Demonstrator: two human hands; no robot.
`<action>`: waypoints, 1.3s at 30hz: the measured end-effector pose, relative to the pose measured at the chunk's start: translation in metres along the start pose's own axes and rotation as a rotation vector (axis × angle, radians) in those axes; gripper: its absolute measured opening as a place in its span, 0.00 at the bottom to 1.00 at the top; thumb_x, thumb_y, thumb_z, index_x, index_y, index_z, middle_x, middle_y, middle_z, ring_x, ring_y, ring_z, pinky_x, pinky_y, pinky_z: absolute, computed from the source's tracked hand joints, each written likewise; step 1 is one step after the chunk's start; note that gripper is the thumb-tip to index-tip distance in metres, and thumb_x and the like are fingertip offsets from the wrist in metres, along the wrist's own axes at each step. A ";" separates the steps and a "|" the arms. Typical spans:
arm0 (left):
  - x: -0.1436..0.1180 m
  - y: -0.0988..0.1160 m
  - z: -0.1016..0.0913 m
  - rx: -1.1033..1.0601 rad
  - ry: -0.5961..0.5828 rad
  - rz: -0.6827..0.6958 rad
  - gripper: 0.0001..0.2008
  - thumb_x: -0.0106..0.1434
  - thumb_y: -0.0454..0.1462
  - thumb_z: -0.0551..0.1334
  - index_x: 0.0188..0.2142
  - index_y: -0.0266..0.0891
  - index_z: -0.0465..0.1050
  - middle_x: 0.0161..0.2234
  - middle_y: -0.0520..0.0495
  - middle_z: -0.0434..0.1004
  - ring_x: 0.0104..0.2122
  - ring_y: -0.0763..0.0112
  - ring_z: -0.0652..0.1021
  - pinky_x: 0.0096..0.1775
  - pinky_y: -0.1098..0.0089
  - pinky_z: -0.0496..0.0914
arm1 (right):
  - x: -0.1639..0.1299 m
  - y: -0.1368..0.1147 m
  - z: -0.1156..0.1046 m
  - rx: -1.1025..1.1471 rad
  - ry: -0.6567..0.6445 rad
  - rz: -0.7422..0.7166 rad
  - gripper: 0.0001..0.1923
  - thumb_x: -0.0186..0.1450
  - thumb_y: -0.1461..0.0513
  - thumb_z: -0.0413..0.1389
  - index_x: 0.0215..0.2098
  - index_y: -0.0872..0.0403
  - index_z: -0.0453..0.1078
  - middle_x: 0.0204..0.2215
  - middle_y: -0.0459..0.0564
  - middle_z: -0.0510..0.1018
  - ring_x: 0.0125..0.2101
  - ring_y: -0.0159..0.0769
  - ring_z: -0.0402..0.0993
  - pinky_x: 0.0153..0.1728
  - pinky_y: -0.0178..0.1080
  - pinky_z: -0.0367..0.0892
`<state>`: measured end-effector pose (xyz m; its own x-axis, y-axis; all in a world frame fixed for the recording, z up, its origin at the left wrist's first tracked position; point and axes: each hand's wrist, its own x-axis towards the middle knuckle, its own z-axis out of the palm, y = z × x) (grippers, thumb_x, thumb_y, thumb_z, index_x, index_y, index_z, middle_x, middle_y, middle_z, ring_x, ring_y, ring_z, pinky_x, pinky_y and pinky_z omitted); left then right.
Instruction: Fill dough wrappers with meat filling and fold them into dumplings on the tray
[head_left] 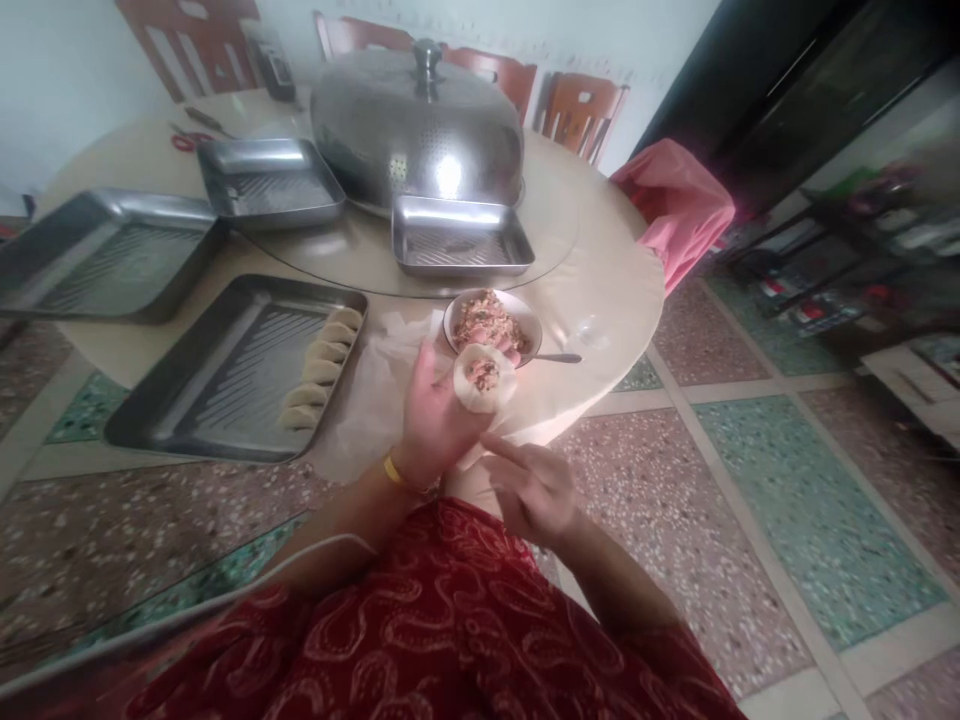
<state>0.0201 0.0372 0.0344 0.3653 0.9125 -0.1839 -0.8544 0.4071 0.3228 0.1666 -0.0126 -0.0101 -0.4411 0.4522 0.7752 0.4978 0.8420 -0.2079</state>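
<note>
Terrazzo tiles in pink and green [787,520] spread under a round table [600,280], where a person in a red patterned garment [450,640] sits at the near edge. Left hand [435,420], palm up with a yellow band at the wrist, cups an open wrapper [485,378] on its fingertips; a dab of filling sits in the wrapper's middle, and the wrapper hangs just in front of the bowl [493,325]. Right hand [536,490] hovers below and to the right of the wrapper, fingers loosely spread, holding nothing and apart from the dough. The bowl, heaped with minced filling, stands on the table just beyond the left hand, a spoon [559,357] lying at its right side. To the left, a steel tray [225,370] holds a column of folded dumplings [319,375] along its right edge. Farther off, three more trays stand: one at far left [105,255], one behind it [266,180], one in the middle [461,235]. A domed steel cover [416,125] rises behind the middle tray. Pink cloth [675,205] drapes a chair at the table's right, and wooden chairs [577,110] line the far wall.
</note>
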 end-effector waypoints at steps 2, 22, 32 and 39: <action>-0.003 0.001 0.001 -0.003 -0.001 -0.056 0.37 0.67 0.58 0.47 0.66 0.38 0.53 0.59 0.39 0.70 0.62 0.54 0.67 0.61 0.54 0.62 | -0.007 0.010 -0.004 -0.175 0.114 0.015 0.19 0.64 0.70 0.55 0.52 0.50 0.67 0.48 0.52 0.78 0.38 0.37 0.75 0.33 0.39 0.74; -0.016 -0.016 0.009 0.096 -0.031 -0.286 0.30 0.68 0.51 0.50 0.63 0.35 0.56 0.56 0.35 0.71 0.56 0.53 0.73 0.57 0.53 0.67 | -0.004 0.045 -0.016 -0.337 0.185 -0.211 0.08 0.62 0.63 0.61 0.37 0.41 0.74 0.42 0.44 0.75 0.42 0.37 0.70 0.40 0.42 0.73; -0.011 -0.030 -0.025 0.450 -0.082 -0.117 0.21 0.68 0.42 0.56 0.58 0.37 0.68 0.52 0.39 0.76 0.52 0.59 0.76 0.43 0.67 0.74 | 0.000 0.031 -0.006 -0.230 0.197 -0.114 0.06 0.63 0.65 0.58 0.36 0.46 0.71 0.42 0.48 0.74 0.43 0.38 0.70 0.40 0.43 0.73; -0.010 -0.018 -0.053 1.320 -0.402 0.368 0.13 0.63 0.37 0.63 0.47 0.42 0.78 0.54 0.43 0.75 0.54 0.60 0.74 0.54 0.62 0.69 | 0.004 0.020 -0.002 -0.144 0.155 -0.008 0.09 0.61 0.66 0.58 0.38 0.47 0.70 0.45 0.49 0.72 0.46 0.41 0.70 0.43 0.46 0.71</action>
<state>0.0121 0.0182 -0.0184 0.4709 0.8304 0.2978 -0.0392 -0.3176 0.9474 0.1766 0.0057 -0.0105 -0.3312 0.3854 0.8613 0.6009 0.7899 -0.1224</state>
